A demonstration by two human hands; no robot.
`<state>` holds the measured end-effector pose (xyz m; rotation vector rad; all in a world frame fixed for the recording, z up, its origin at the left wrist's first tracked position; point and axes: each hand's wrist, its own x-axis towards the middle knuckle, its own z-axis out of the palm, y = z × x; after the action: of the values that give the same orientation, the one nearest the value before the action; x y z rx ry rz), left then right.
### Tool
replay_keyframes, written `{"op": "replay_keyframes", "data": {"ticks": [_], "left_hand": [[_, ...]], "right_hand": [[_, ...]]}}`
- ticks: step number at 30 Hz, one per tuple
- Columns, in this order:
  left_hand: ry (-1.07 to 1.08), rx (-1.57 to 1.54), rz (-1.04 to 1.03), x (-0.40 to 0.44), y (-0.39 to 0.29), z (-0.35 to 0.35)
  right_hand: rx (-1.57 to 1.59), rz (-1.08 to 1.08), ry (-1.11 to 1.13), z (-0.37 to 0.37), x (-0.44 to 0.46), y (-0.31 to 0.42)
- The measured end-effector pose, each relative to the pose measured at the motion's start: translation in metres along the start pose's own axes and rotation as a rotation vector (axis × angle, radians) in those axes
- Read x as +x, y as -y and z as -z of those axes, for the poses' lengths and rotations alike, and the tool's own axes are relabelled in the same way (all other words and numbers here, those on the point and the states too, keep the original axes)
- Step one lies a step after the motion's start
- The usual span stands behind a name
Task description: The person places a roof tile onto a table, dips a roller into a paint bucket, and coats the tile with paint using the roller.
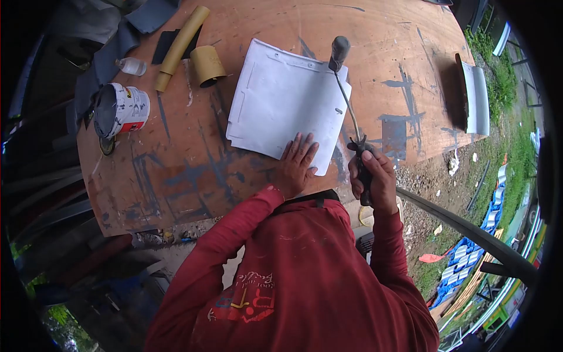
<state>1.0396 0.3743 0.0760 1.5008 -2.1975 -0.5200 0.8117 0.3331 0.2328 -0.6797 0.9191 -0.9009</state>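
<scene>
My grey-streaked wooden table (387, 58) bears a white sheet (281, 100), a bucket (134, 108), a short tube (206, 63) and a long tube (183, 48).

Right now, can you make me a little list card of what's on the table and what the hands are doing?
Left hand: resting on the sheet's near edge
Right hand: fingers closed around the roller's dark handle
Roller: grey head towards the sheet's far right corner; can't tell if touching
Sheet: white, on the table
Table: brown, streaked with grey
Bucket: white, grey-smeared, at left
Bottle: clear, beyond the bucket
Tubes: two, brown, one long, one short
</scene>
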Motion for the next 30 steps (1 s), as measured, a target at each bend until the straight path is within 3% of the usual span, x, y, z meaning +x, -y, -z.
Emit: {"op": "replay_keyframes", "data": {"ticks": [1, 4, 5, 7, 8, 13, 15, 18, 20, 26, 30], "left_hand": [[0.176, 0.12, -0.148, -0.006, 0.005, 0.008], [0.172, 0.111, -0.309, -0.05, 0.029, 0.008], [0.149, 0.086, -0.409, -0.065, 0.039, 0.009], [0.112, -0.027, -0.272, -0.098, 0.057, 0.022], [0.015, -0.028, -0.149, -0.112, 0.067, 0.028], [-0.421, 0.188, 0.458, -0.162, 0.11, 0.058], [-0.532, 0.254, 0.6, -0.168, 0.139, 0.064], [-0.685, 0.47, 0.767, -0.179, 0.199, 0.065], [-0.712, 0.518, 0.834, -0.178, 0.207, 0.065], [-0.764, 0.625, 0.894, -0.17, 0.208, 0.065], [-0.754, 0.613, 0.937, -0.168, 0.204, 0.07]], "right_hand": [[-0.005, 0.001, 0.021, 0.0, 0.005, -0.003], [-0.628, 0.092, -0.098, 0.007, 0.011, -0.008], [-0.629, 0.101, -0.095, 0.01, 0.014, -0.014], [-1.112, 0.564, -0.161, 0.02, 0.022, -0.032], [-1.14, 0.462, -0.184, 0.019, 0.02, -0.033], [-1.216, 0.446, -0.26, 0.026, 0.044, -0.062], [-1.377, 0.584, -0.196, 0.022, 0.056, -0.066], [-1.498, 0.581, -0.04, 0.016, 0.044, -0.055], [-1.607, 0.56, 0.118, 0.022, 0.023, -0.043], [-1.773, 0.482, 0.107, 0.008, -0.01, 0.015], [-1.673, 0.576, 0.184, -0.014, 0.059, -0.009]]}}
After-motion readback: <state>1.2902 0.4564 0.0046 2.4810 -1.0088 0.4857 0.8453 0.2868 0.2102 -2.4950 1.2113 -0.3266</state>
